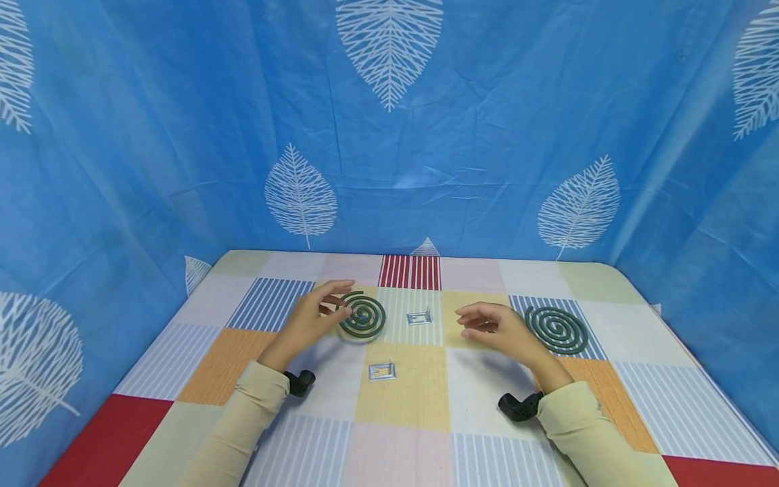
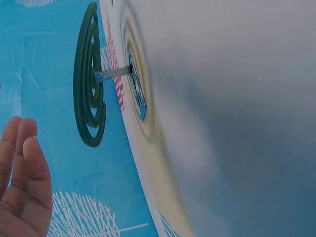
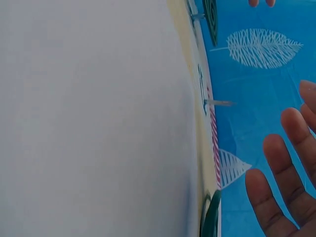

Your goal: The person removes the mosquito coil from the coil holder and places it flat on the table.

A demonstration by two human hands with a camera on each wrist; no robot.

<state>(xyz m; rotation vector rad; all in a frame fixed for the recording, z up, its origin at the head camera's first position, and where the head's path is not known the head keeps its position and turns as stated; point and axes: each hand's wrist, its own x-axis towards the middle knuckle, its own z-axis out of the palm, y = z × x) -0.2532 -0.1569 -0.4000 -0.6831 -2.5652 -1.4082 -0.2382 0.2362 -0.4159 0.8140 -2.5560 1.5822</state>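
Note:
A green mosquito coil sits raised above the table on the upright prong of a thin metal stand, as the left wrist view shows. My left hand is just left of that coil, fingers loosely bent, apart from it and holding nothing. Another green mosquito coil lies flat at the right, beside my right hand. That hand hovers over the table with relaxed, empty fingers. Between the hands is a metal coil stand with its prong up; a similar metal stand lies nearer me.
The table wears a patchwork cloth of coloured squares. Blue curtains with white leaf prints rise behind it and at both sides. A black wrist camera is strapped by the right sleeve, another black camera by the left.

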